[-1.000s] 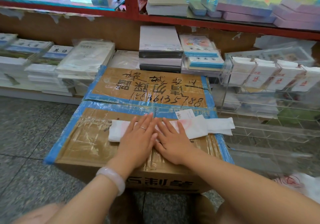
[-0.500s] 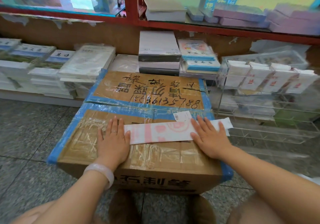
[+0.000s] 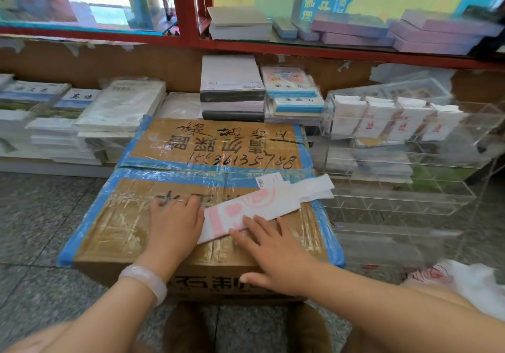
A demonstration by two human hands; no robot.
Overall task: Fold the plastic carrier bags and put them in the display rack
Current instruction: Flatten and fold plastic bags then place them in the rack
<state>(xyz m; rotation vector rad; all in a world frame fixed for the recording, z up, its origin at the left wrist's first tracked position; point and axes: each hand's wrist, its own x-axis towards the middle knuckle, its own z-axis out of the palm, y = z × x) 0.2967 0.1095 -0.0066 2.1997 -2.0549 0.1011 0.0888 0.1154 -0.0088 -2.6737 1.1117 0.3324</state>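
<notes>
Both hands flat on the cardboard box [image 3: 114, 232], fingers straight: right hand [image 3: 273, 254] near its front edge pressing the folded bag strip [image 3: 262, 205], left hand [image 3: 175, 221] on the strip's left end. Strip angles toward the box's right edge. Beyond that, the clear display rack [image 3: 410, 161] with folded bags.

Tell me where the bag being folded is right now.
In the head view, the folded carrier bag lies slanted on the taped cardboard box, centre-right, between the left hand and right hand, left of the clear display rack.
</notes>
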